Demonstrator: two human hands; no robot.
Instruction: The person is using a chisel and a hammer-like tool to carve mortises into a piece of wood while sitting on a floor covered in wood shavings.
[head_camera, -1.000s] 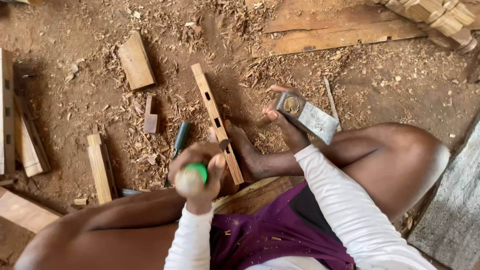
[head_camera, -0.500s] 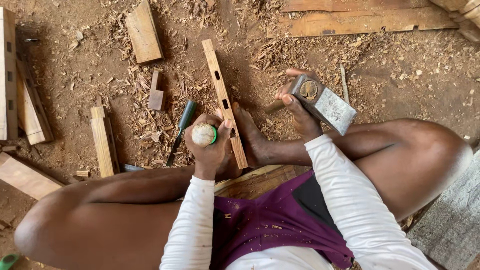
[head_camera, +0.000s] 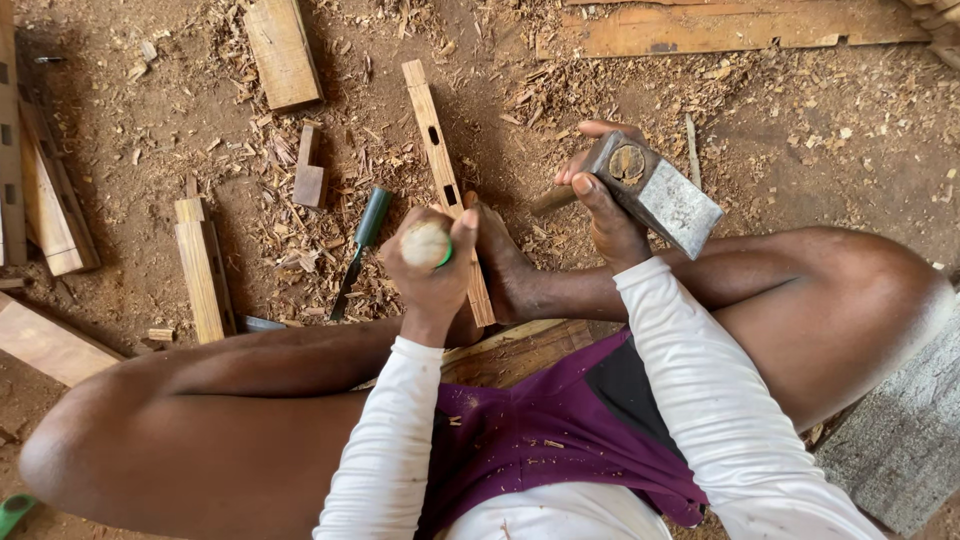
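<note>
The left hand (head_camera: 432, 268) is wrapped in a fist around a chisel (head_camera: 428, 245), its pale, worn butt end facing up and a sliver of green handle showing between thumb and fingers; the blade is hidden under the hand, so where its edge meets the wood cannot be told. It stands upright over the slat (head_camera: 445, 180), a long narrow strip lying on the ground with two dark slots cut along it, and the hand sits just past the nearer slot. A bare foot (head_camera: 505, 265) presses beside the slat's near end, apparently to pin it so it will not skid under blows. The right hand (head_camera: 600, 205) grips a hammer (head_camera: 655, 192) by its short wooden handle, fingers closed round it, the heavy steel head raised to the right of the chisel and well apart from its butt, a position suited to striking down on it. Around lie thick shavings and chips. A second chisel (head_camera: 360, 245) with a green handle rests just left of the fist, and a small block (head_camera: 309, 178) and an offcut (head_camera: 200, 268) lie farther left. A board (head_camera: 283, 50) lies at the top and a long plank (head_camera: 740, 28) across the upper right. The person's knees frame the work on both sides.
</note>
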